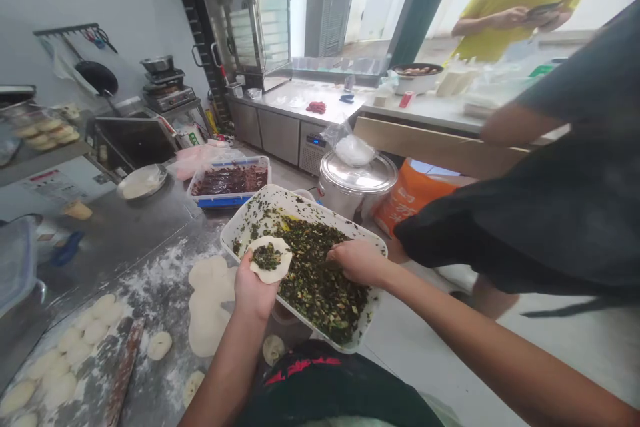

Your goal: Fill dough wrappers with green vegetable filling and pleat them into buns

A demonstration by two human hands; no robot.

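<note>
On my left hand (256,292) rests a round dough wrapper (283,269), with the thumb over its edge. A small heap of chopped green filling (267,255) lies in the middle of the wrapper. Just beyond is a white rectangular tub (245,210) with more of the chopped green filling (320,273) in it. My right hand (357,261) is over the right side of the tub, its fingers closed and low at the filling. Whatever those fingers hold, if anything, is hidden.
Flattened dough rounds (80,350), a rolling pin (125,370) and a sheet of dough (205,307) lie on the floured steel table (160,267). Behind stand a tub of dark paste (230,180) and a lidded steel pot (357,177). A person in dark clothes (550,227) is close on the right.
</note>
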